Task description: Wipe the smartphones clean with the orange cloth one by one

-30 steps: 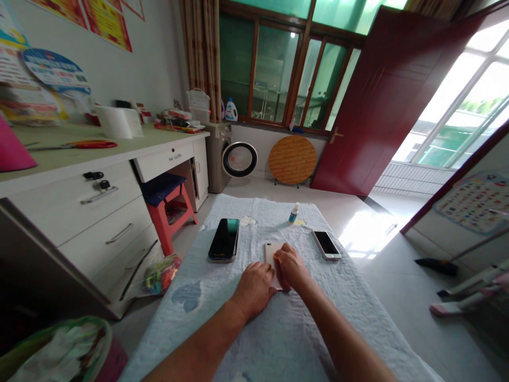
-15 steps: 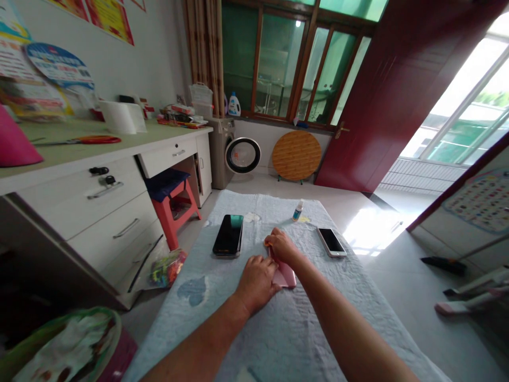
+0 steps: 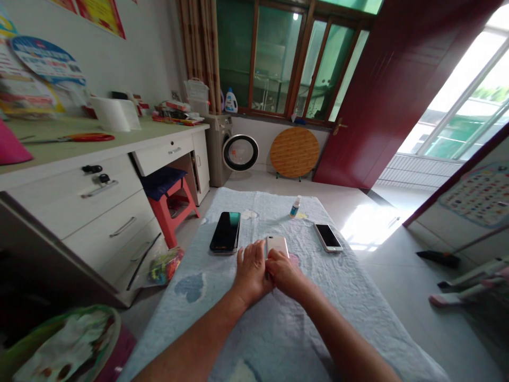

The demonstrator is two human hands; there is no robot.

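A smartphone with a pale gold back (image 3: 277,245) lies face down between my hands, its camera at the upper left corner. My left hand (image 3: 253,270) grips along its left side, fingers stretched forward and the thumb side hidden. Across the near part of the phone lies my right hand (image 3: 284,271), its fingers curled and closed. Something pink (image 3: 294,260) sticks out past the right hand's outer side; I cannot tell whether it is a cloth or a case. The hands touch each other and hide the phone's lower half.
A light blue cloth (image 3: 191,329) covers the table. On it lie a black phone (image 3: 225,232) at left, a white phone (image 3: 328,237) at right, and a small spray bottle (image 3: 295,207) at the back. A red stool (image 3: 175,207) stands by the desk (image 3: 107,185); a bin (image 3: 115,339) sits at lower left.
My right hand has moved from the far end of the pink thing back toward me. The phone's pale back now shows beyond it. My left hand has shifted slightly forward, its fingers straighter.
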